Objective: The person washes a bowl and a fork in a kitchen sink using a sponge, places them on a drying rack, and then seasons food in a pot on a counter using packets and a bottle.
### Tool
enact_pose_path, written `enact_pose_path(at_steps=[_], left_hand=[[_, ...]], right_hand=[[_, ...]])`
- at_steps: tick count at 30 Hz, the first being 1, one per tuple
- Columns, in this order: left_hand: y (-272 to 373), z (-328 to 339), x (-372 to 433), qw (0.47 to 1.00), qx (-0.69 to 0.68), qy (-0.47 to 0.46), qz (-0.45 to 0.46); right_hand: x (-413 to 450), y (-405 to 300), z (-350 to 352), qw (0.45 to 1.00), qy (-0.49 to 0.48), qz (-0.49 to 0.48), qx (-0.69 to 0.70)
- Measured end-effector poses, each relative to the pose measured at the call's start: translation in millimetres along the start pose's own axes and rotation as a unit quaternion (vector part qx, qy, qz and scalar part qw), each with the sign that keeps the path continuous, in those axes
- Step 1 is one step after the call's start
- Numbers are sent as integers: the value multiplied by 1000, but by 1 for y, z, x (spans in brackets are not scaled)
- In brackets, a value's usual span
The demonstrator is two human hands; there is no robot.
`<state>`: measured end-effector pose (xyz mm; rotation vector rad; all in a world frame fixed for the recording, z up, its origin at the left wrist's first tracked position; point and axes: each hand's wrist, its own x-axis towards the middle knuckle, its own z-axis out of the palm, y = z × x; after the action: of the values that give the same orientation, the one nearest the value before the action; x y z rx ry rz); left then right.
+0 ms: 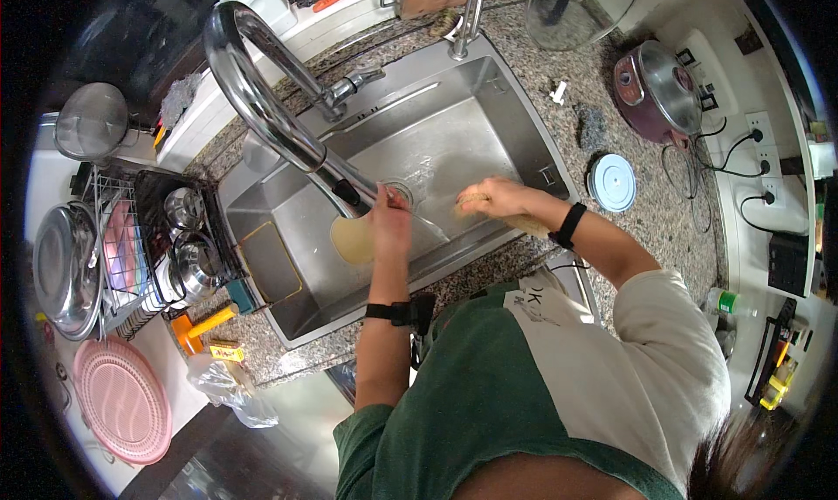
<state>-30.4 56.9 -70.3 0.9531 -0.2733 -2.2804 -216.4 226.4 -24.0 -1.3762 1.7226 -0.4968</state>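
Observation:
Over the steel sink (452, 133), just beyond the faucet's spout (344, 195), my left hand (391, 215) grips a thin metal utensil (432, 226), its pale end pointing down and right; its exact kind is unclear. My right hand (494, 199) is closed on a tan, fibrous scrubbing cloth (527, 225), part of which hangs toward the sink's near rim. The two hands are apart. A round, yellowish object (353, 241) lies on the sink bottom left of my left hand, partly hidden by the spout and hand. Behind my left hand is the drain (399, 192).
A wire-framed caddy (270, 264) sits inside the sink's left end. Left of it are a dish rack (121, 257) with steel bowls and an orange mallet (196, 330). On the right counter are a blue lid (613, 182), a steel-wool pad (591, 126) and an electric pot (655, 94).

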Motion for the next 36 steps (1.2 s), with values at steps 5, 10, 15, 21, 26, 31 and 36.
enact_pose_path(at_steps=[5,10,15,21,26,31,36], left_hand=[[-16,-26,8,994,7,-101,39],[29,23,-12,992,-109,60,33],[65,-7,-3,958,-207,195,48],[54,-13,-8,962,-193,168,95],[50,4,-32,966,-174,149,123],[56,11,-41,979,-115,95,138],[65,2,-40,979,-141,59,135]], right_hand=[[3,-11,-5,995,84,39,48],[18,2,6,959,162,48,227],[34,-31,6,808,162,106,557],[52,-29,24,908,222,-48,351],[57,-66,41,957,203,-89,186],[68,-68,57,953,222,-55,198],[78,-60,55,916,170,-38,361]])
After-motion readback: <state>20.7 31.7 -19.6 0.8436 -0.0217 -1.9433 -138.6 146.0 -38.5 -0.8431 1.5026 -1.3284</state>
